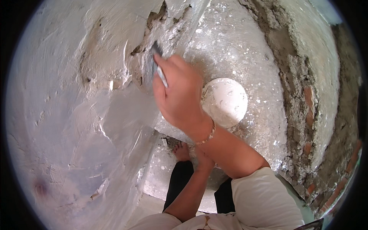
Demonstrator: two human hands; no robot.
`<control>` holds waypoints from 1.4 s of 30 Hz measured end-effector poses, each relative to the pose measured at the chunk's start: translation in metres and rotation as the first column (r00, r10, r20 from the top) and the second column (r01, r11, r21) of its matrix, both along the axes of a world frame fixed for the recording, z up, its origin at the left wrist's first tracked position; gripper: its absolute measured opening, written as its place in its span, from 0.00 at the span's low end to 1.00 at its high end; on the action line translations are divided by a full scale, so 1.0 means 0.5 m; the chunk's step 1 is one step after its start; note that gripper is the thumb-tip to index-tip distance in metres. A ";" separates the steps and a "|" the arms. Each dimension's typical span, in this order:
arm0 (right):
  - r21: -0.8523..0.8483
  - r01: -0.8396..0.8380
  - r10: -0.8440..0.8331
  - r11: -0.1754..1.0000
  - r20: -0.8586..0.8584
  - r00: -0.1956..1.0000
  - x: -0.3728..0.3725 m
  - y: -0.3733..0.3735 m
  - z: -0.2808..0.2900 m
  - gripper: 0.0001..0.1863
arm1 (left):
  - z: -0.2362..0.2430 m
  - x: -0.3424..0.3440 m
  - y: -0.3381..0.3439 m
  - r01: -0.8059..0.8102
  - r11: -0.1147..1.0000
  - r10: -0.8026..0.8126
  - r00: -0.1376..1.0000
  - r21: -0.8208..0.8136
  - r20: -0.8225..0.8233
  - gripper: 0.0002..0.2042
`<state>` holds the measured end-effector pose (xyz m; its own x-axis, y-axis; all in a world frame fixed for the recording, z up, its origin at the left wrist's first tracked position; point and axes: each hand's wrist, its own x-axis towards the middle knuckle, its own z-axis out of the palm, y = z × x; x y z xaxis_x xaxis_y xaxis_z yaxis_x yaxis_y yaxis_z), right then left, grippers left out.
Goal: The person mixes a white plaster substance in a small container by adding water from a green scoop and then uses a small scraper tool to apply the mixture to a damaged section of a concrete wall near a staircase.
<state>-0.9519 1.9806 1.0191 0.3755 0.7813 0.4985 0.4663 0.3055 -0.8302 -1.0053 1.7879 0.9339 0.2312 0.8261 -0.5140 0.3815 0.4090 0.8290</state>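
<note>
My right hand [179, 92] is closed around the handle of a putty knife [156, 49], its dark blade up against the rough plastered wall [126, 111] on the left. Just above the blade, the plaster is broken away in a jagged brown hollow [157, 17]. A round white thing [226, 100], lumpy on top and looking like a tub of white paste, sits right of my right wrist, partly behind it. Below that forearm, my left hand [206, 161] is mostly covered; its fingers do not show, so what it holds, if anything, is hidden.
A grey, white-speckled surface [264, 126] spreads to the right of the wall. Further right runs a crumbling strip [295, 76] with exposed brick [309, 101]. My bare foot [181, 151] stands below, near a small broken gap at the wall's edge.
</note>
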 end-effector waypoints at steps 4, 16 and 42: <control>-0.084 -0.018 0.012 0.996 -0.068 0.998 0.058 -0.035 -0.012 0.09 | -0.077 0.007 -0.024 -0.250 0.968 0.242 0.951 0.016 0.191 0.18; -0.229 0.118 -0.059 0.966 0.250 0.966 0.052 0.070 -0.030 0.16 | -0.026 0.036 -0.002 -0.406 0.913 0.391 0.860 -0.025 0.327 0.14; 0.015 0.113 -0.112 0.994 -0.069 0.991 0.112 0.061 -0.017 0.20 | -0.015 0.043 0.009 -0.438 0.898 0.426 0.846 -0.038 0.321 0.15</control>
